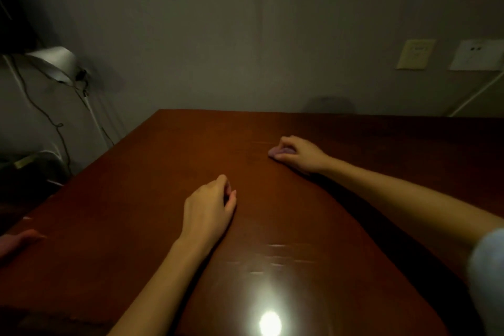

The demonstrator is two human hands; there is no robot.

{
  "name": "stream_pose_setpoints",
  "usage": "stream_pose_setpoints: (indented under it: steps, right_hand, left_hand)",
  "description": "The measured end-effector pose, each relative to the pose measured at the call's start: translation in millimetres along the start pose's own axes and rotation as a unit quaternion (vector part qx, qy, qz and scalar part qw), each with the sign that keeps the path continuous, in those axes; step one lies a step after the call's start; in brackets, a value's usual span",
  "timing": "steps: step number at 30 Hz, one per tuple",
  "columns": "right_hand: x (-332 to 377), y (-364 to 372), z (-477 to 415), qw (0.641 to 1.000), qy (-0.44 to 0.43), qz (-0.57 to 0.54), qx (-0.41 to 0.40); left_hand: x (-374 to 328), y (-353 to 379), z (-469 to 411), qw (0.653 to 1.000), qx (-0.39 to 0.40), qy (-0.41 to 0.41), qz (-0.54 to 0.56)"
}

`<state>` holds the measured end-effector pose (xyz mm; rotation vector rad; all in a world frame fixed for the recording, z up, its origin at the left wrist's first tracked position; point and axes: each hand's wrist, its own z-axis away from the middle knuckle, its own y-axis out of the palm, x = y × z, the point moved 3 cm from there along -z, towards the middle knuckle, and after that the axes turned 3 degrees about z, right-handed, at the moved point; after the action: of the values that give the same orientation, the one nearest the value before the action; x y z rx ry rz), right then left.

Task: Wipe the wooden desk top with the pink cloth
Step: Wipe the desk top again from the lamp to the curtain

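The pink cloth (279,152) is bunched on the desk top (169,161) under the curled fingers of the right hand (298,154), which grips it against the wood. Only a small fold shows left of the knuckles. The left hand (208,209) rests on the wood nearer the person and left of the right hand, fingers loosely curled, holding nothing. By the left forearm a bright spot of light (270,323) glares off the surface. Far left of the left hand, at the desk's edge, lies a blurred pinkish thing (20,240) that cannot be made out. Beyond it stands a lamp (54,61) with a trailing cord (58,128). On the wall up and right of the right hand are two wall plates (416,54).
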<state>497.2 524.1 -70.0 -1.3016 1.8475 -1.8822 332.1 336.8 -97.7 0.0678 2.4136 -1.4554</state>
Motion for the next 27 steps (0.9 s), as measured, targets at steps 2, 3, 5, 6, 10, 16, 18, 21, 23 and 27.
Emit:
stream_pose_setpoints:
  steps: [2, 3, 5, 6, 10, 16, 18, 21, 23, 27]
  right_hand:
    - [15.0, 9.5, 2.0, 0.999, -0.024, -0.003, 0.022]
    - [20.3, 12.6, 10.1, 0.998, -0.046, 0.000, 0.033]
    - [25.2, 15.1, 36.2, 0.993, -0.107, 0.008, 0.056]
    - [20.5, 13.6, 48.1, 0.989, -0.129, 0.003, 0.073]
    - [-40.3, -15.4, 49.7, 0.995, -0.058, -0.042, 0.066]
    - [-77.1, -21.5, -37.4, 0.999, 0.020, -0.025, -0.025]
    - [-66.3, -14.0, -58.0, 0.999, 0.019, -0.033, -0.032]
    - [-40.8, -4.6, -45.6, 1.000, -0.022, -0.011, -0.010]
    - [-32.9, -1.3, -17.1, 0.997, -0.072, -0.008, 0.025]
    - [-68.1, -21.9, 2.9, 0.996, -0.057, -0.039, 0.061]
  left_hand:
    - [-0.6, 3.0, -8.1, 1.000, 0.002, -0.009, 0.002]
    - [-2.7, 5.1, -13.6, 1.000, 0.003, -0.012, 0.006]
    - [-10.3, 11.7, -26.3, 1.000, 0.005, -0.015, 0.022]
    - [-14.9, 16.0, -33.6, 0.999, 0.005, -0.012, 0.031]
    - [-28.9, 33.6, -55.6, 0.998, 0.010, -0.002, 0.054]
    - [-27.9, 37.3, -62.9, 0.998, 0.007, 0.013, 0.056]
    - [-22.4, 38.7, -68.7, 0.998, 0.006, 0.000, 0.060]
    - [-21.7, 43.9, -82.6, 0.998, -0.002, -0.039, 0.050]
    - [-31.5, 51.0, -93.8, 0.998, -0.001, -0.045, 0.043]
    - [-47.2, 64.0, -108.4, 0.998, 0.009, -0.033, 0.043]
